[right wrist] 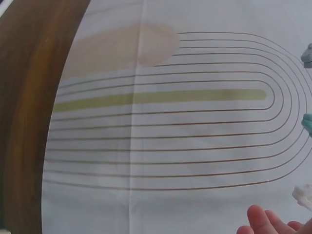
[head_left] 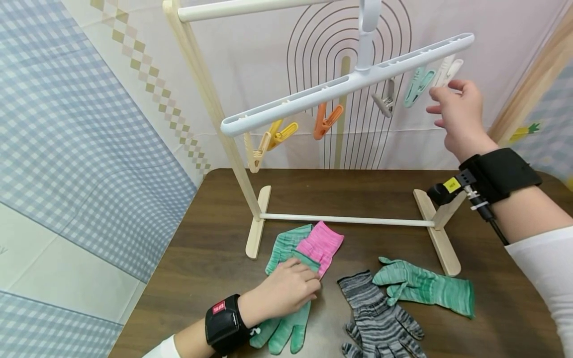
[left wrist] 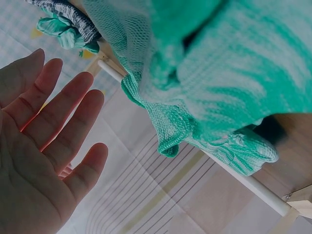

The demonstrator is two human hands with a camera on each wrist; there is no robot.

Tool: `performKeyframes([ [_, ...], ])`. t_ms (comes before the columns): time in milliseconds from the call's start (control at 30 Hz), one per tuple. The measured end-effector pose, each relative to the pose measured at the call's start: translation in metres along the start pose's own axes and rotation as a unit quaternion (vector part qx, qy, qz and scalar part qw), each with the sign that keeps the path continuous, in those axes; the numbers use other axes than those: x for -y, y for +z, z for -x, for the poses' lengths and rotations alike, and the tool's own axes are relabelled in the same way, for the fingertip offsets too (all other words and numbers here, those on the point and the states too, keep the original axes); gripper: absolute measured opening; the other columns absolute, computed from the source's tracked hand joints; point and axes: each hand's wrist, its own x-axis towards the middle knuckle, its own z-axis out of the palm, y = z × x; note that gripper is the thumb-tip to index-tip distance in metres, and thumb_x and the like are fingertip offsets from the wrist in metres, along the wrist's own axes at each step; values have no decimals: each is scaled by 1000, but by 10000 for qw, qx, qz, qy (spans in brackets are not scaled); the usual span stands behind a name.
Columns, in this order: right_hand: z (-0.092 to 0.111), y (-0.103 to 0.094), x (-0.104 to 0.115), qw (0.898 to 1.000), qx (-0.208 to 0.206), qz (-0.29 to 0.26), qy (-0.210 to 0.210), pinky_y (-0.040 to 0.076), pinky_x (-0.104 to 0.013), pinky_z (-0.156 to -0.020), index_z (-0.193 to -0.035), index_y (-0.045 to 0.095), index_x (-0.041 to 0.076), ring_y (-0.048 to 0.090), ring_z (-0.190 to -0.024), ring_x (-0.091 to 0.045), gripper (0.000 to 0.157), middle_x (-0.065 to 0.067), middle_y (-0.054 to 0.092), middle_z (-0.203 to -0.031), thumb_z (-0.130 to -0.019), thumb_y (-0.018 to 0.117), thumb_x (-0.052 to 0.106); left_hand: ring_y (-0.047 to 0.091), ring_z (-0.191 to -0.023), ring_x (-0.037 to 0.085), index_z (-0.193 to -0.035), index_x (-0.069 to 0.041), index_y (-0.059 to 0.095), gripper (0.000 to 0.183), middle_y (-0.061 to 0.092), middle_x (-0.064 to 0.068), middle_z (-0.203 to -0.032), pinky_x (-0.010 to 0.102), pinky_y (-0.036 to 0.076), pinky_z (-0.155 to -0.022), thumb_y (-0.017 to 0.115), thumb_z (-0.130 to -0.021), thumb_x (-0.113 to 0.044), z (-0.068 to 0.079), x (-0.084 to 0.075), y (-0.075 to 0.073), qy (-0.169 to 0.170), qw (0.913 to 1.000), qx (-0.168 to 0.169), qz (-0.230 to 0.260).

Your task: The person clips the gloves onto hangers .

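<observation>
My left hand point(head_left: 288, 288) is over a green glove point(head_left: 295, 323) on the table, its fingers loosely extended; the left wrist view shows the hand point(left wrist: 53, 131) with spread fingers beside green knit fabric point(left wrist: 234, 73). A pink glove cuff point(head_left: 321, 243) and another green cuff point(head_left: 286, 244) lie just beyond. My right hand point(head_left: 461, 114) is raised at the hanger's right end, fingers loosely bent near a white clothespin point(head_left: 447, 72). In the right wrist view, the fingertips appear just apart from that clothespin point(right wrist: 303, 196).
A pale blue hanger point(head_left: 313, 94) hangs tilted from a wooden rack point(head_left: 215, 109). Its other clothespins are mint point(head_left: 418, 85), grey point(head_left: 385, 99), orange point(head_left: 327, 122), yellow point(head_left: 282, 134) and cream point(head_left: 257, 151). A grey striped glove point(head_left: 376, 315) and green glove point(head_left: 429, 286) lie front right.
</observation>
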Motion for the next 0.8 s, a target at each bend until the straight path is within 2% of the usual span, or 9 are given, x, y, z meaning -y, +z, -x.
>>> performKeyframes([
  [200,0,3,5,9898,72,-1395,276,42,-20,-60,-114,36,21,53,-82,-10,46,5,48,-106,-79,66,24,58,-90,5,-84,-22,61,11,64,-11,-93,27,40,-85,61,-81,-33,1,1,2,-3,10000,-11,-8],
  [333,0,6,9,9805,63,-1936,334,43,-22,-59,-111,38,22,54,-80,-12,44,3,48,-108,-77,67,19,58,-90,5,-84,-22,62,11,64,-11,-92,27,40,-85,61,-81,-33,1,1,3,-16,10000,-12,10],
  [500,-1,9,12,9754,-19,-2197,164,42,-24,-57,-110,39,21,53,-77,-15,43,1,48,-110,-78,67,14,58,-90,5,-85,-23,61,11,64,-11,-92,27,40,-84,60,-82,-33,1,2,3,-16,10000,1,31],
  [800,-1,12,12,9753,-86,-2205,-118,40,-24,-52,-107,39,18,52,-66,-15,42,-2,50,-102,-77,67,10,57,-90,5,-86,-23,62,11,64,-12,-92,26,40,-83,60,-82,-33,1,2,3,2,10000,0,44],
])
